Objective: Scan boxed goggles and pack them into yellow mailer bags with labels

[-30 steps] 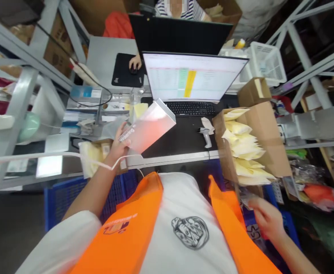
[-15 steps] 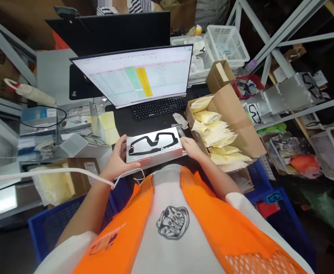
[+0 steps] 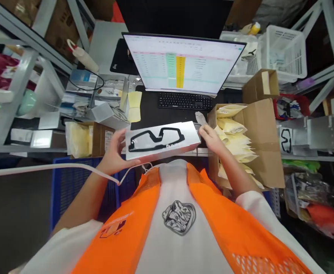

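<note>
A long silver box (image 3: 155,150) with a black glasses-shaped outline printed on top is held between both hands, close to my chest. Its lettering looks upside down and is partly washed out. My left hand (image 3: 114,152) wraps the left end, thumb along the front side and fingers behind. At the opposite end, my right hand (image 3: 212,140) is closed with its fingertips on the box's edge; the exact grip there is partly hidden. Behind the box lie a black keyboard (image 3: 184,101) and a monitor (image 3: 195,64) showing a spreadsheet with green and yellow columns.
An open cardboard box (image 3: 262,140) of yellow padded envelopes (image 3: 237,142) stands right of my right hand. Yellow paper slips (image 3: 134,106) and silver cartons (image 3: 109,116) are on the left. A white cord (image 3: 78,166) crosses my left forearm. White baskets (image 3: 286,51) sit at back right.
My view has swung to the left. Both hands still hold the silver box; my right hand is farther from my left, and more of the box's right end shows beyond the printed outline.
</note>
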Motion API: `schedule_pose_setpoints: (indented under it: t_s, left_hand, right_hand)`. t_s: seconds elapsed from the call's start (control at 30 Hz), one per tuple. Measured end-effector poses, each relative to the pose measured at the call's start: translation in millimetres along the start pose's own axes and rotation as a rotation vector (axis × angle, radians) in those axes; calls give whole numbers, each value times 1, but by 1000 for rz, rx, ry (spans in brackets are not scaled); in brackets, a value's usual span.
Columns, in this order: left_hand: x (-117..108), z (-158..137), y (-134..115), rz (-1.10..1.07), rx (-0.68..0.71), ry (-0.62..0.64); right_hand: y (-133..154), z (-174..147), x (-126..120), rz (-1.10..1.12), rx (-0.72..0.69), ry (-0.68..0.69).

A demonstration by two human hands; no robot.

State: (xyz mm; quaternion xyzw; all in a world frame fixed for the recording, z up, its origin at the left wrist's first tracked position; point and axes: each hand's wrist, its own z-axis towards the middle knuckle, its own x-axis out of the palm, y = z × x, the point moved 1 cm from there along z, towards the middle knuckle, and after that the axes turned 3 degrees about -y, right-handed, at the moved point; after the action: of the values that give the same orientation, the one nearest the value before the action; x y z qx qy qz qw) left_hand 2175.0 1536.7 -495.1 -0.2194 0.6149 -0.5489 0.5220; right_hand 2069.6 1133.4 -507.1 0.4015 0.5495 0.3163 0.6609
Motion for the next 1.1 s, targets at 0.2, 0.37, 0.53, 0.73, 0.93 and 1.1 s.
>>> schedule_pose_setpoints:
  t_s: [0.2,0.37,0.53,0.73,0.93,1.1]
  left_hand:
    - [-7,21,14,-358,-699,56]
    - [1,14,30,-494,-1194,38]
    - [9,-4,56,-483,-1418,131]
    - [22,-15,59,-554,-1426,333]
    - [34,-18,66,-415,-1020,145]
    - [50,-21,83,-553,-851,-88]
  right_hand:
    - [68,16,22,-477,-545,369]
    - [55,14,59,-748,-589,496]
    - [41,-14,76,-793,-622,524]
    - [16,-22,89,-823,-605,474]
    - [-15,-5,91,-705,-530,436]
    - [-17,-6,97,-648,-515,410]
